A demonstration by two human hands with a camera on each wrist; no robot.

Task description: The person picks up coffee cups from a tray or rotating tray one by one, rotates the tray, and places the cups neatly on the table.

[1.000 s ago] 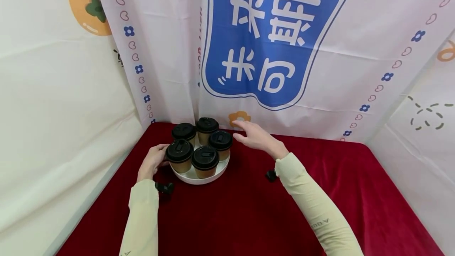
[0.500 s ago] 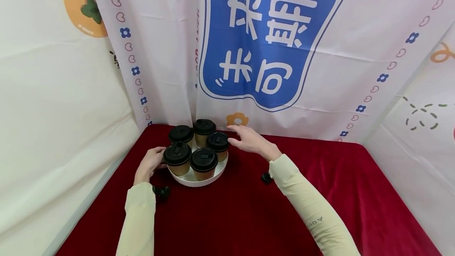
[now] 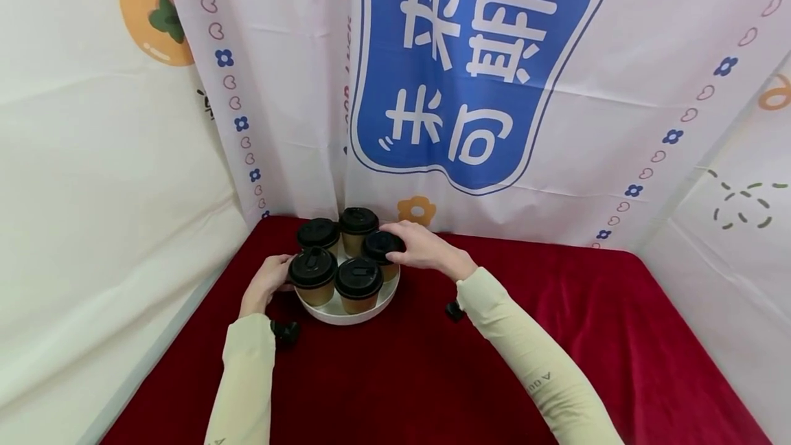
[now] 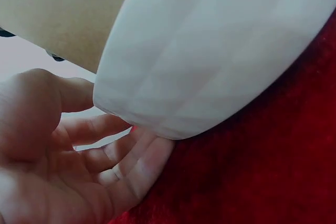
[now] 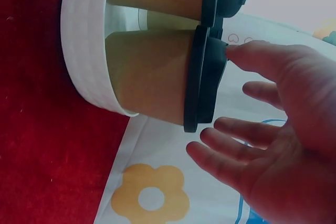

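Note:
A round white tray (image 3: pixel 346 319) with a faceted side bears several brown paper coffee cups with black lids. My left hand (image 3: pixel 267 282) holds the tray's left edge; in the left wrist view its thumb (image 4: pixel 76 94) is at the rim and its fingers lie against the tray's underside. My right hand (image 3: pixel 423 247) is over the right-hand cup (image 3: pixel 378 242). In the right wrist view the thumb tip is at that cup's lid (image 5: pixel 202 77), while the other fingers are spread, apart from it. The front cup (image 3: pixel 358 285) and left cup (image 3: pixel 313 273) stand upright.
Red velvet cloth (image 3: pixel 494 362) covers the table. A white curtain (image 3: pixel 575 177) with a blue printed panel hangs right behind the tray, and a white side wall (image 3: pixel 111 225) stands to the left.
My right hand has moved left from beside the tray to over the right-hand cup's lid. My left hand stays at the tray's edge; the cups stand as before.

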